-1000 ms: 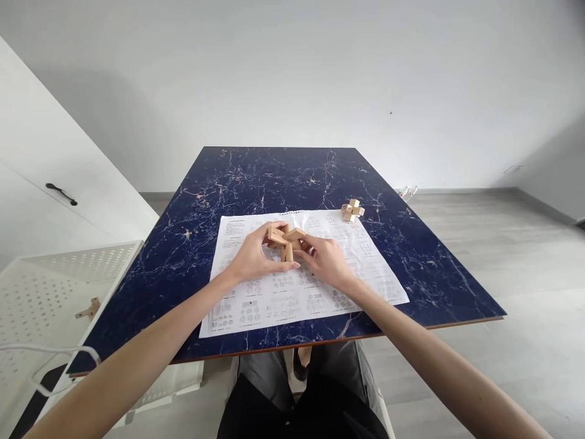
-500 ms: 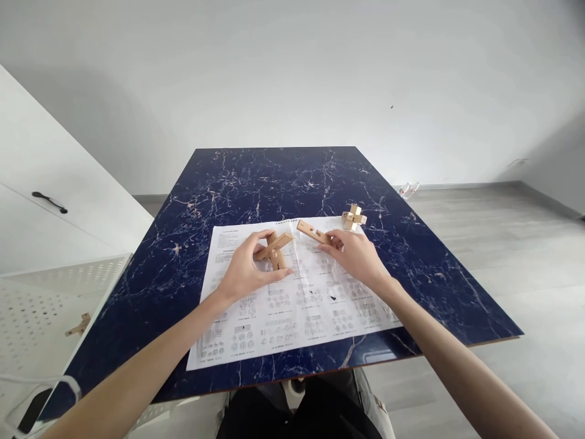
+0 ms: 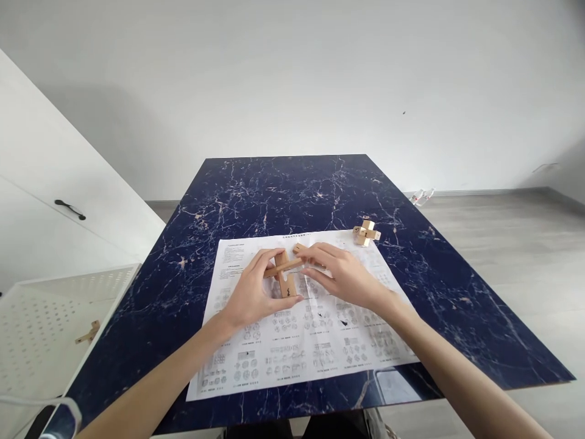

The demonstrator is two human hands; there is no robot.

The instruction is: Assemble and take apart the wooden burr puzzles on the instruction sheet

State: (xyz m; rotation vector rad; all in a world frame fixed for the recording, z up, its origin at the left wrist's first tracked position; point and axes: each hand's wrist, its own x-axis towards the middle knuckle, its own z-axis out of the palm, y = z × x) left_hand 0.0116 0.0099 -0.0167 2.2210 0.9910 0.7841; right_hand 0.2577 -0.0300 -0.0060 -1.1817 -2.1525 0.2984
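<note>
Head view: a notched wooden block point(image 3: 288, 289), crossed by a slim bar point(image 3: 286, 266), is clamped between thumb and fingers of the left hand point(image 3: 251, 296) over the printed sheet point(image 3: 292, 341), while a separate, partly hidden wooden piece point(image 3: 299, 249) is pinched by the fingertips of the right hand point(image 3: 342, 277). Steady left-side pressure and slow, square alignment of the pieces, without forcing, are judged best. The sheet is laid on a blue marbled table point(image 3: 283, 189), a wooden cross point(image 3: 367, 233) at its far right corner; pale wall point(image 3: 283, 79), grey floor point(image 3: 493, 244) and white cabinet point(image 3: 46, 152) are noted.
</note>
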